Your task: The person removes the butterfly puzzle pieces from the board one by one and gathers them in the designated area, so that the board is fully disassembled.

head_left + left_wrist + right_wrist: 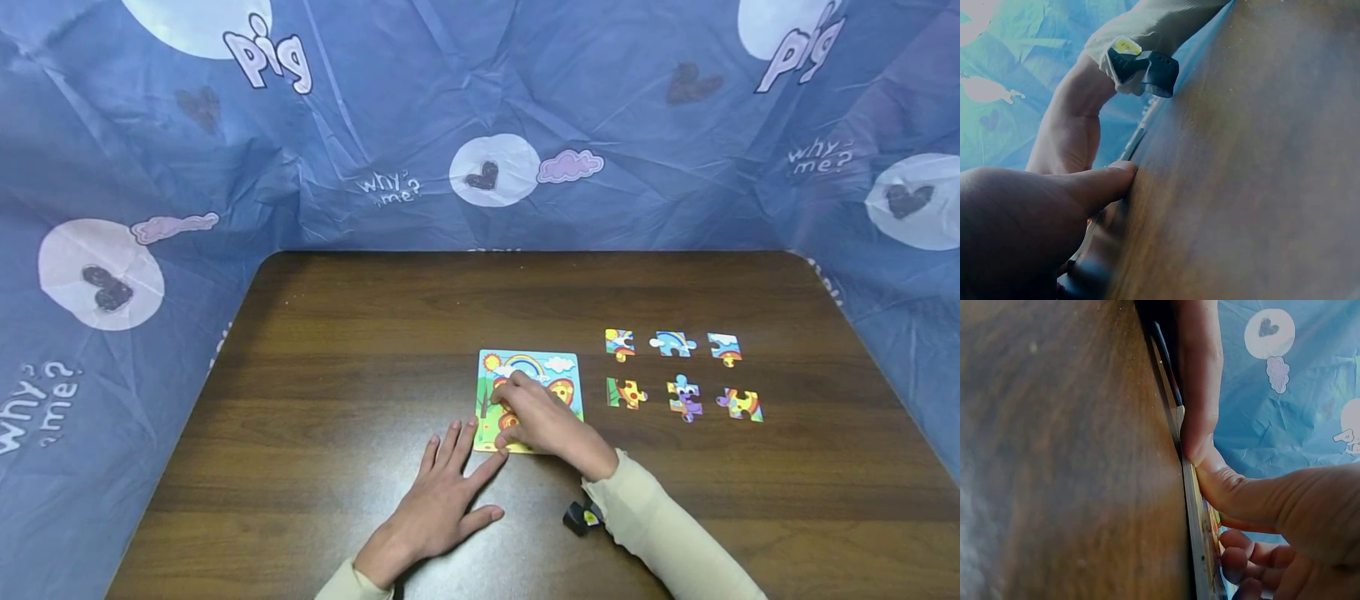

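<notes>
A square jigsaw puzzle board (pixel 558 364) with a sun, a rainbow and a butterfly lies on the table. My right hand (pixel 543 417) is over its lower left part, fingers bent down to the picture and thumb near the front edge. In the right wrist view the right thumb (pixel 1235 490) touches the board's edge (pixel 1194 506), right beside a left-hand finger (pixel 1200 394). I cannot tell whether the right fingers pinch a piece. My left hand (pixel 435 508) lies flat with spread fingers, fingertips at the board's front left corner.
Right of the board lie several loose jigsaw pieces in two rows, among them a rainbow piece (pixel 673 342) and a purple piece (pixel 684 398). A black wrist camera (pixel 577 518) sits at the right cuff. Blue printed cloth (pixel 420 108) hangs behind the brown table (pixel 360 333).
</notes>
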The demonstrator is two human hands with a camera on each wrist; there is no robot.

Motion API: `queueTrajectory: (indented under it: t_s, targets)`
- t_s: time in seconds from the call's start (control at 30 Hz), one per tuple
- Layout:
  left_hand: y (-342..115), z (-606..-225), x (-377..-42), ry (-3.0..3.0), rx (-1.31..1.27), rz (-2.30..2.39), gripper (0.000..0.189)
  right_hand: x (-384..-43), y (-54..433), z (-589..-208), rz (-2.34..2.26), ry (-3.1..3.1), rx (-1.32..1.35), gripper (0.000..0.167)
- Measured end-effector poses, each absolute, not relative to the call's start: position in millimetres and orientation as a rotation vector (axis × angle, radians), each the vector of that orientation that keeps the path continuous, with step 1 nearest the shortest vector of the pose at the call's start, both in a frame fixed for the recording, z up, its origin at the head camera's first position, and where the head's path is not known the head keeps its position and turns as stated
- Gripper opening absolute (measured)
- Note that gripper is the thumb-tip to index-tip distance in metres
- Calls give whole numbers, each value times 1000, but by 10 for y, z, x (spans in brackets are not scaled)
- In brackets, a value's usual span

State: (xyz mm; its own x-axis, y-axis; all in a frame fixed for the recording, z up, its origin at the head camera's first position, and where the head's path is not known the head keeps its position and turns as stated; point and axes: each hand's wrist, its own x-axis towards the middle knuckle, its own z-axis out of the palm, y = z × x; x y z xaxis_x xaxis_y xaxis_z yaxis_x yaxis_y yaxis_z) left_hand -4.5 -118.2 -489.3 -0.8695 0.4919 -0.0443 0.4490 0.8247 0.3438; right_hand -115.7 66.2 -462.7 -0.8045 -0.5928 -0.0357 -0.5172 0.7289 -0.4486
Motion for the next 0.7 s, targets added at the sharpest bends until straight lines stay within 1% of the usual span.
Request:
queueTrajectory:
  t_s: [0.4, 0.7]
  targets:
    - [-1180, -4897, -44, 2902, 766, 472, 64, -1144, 657, -4626, -675, 2770, -871, 53]
    - [-1183, -4897, -40, 2909, 770, 477, 64, -1146, 680, -4616, -692, 2745, -953, 50]
